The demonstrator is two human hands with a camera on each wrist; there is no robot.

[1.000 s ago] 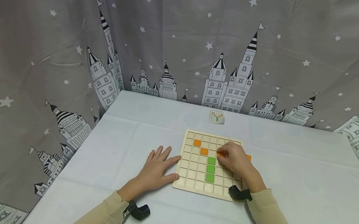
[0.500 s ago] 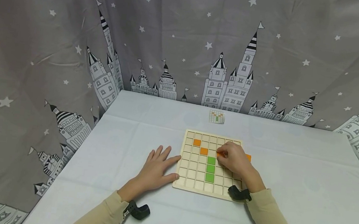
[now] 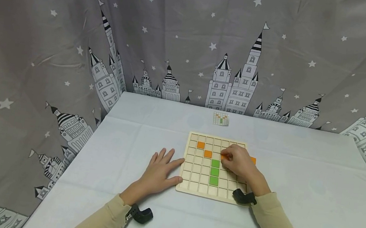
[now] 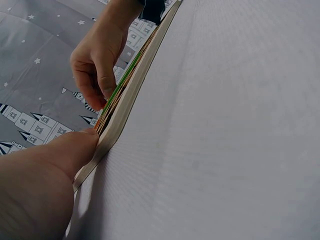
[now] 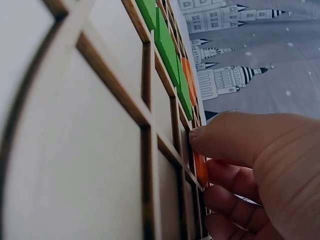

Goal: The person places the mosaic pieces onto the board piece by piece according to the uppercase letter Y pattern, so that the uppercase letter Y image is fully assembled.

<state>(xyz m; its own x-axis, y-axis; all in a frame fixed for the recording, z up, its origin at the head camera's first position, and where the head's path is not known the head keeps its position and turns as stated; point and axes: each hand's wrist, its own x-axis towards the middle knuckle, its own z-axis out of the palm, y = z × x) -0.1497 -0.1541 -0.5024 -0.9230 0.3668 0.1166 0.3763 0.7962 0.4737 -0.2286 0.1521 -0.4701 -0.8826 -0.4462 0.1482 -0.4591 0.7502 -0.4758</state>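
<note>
A light wooden board (image 3: 195, 188) with a grid of square cells lies on the white-covered table. Set in its cells are two orange square tiles, one upper left (image 3: 201, 145) and one nearer the middle (image 3: 207, 154), plus a column of green tiles (image 3: 214, 171). My right hand (image 3: 240, 162) bends over the board's right half, thumb and fingers pinching an orange tile (image 5: 201, 169) down at a cell, mostly covered in the head view. The left hand (image 3: 158, 173) lies flat with spread fingers, its thumb and index fingertip at the board's left edge.
Behind the board, a small card (image 3: 221, 119) carries a printed grid with orange and green squares. Another orange piece (image 3: 253, 160) peeks out past my right hand at the board's right edge. A grey curtain (image 3: 179, 27) with castles and stars hangs behind the table.
</note>
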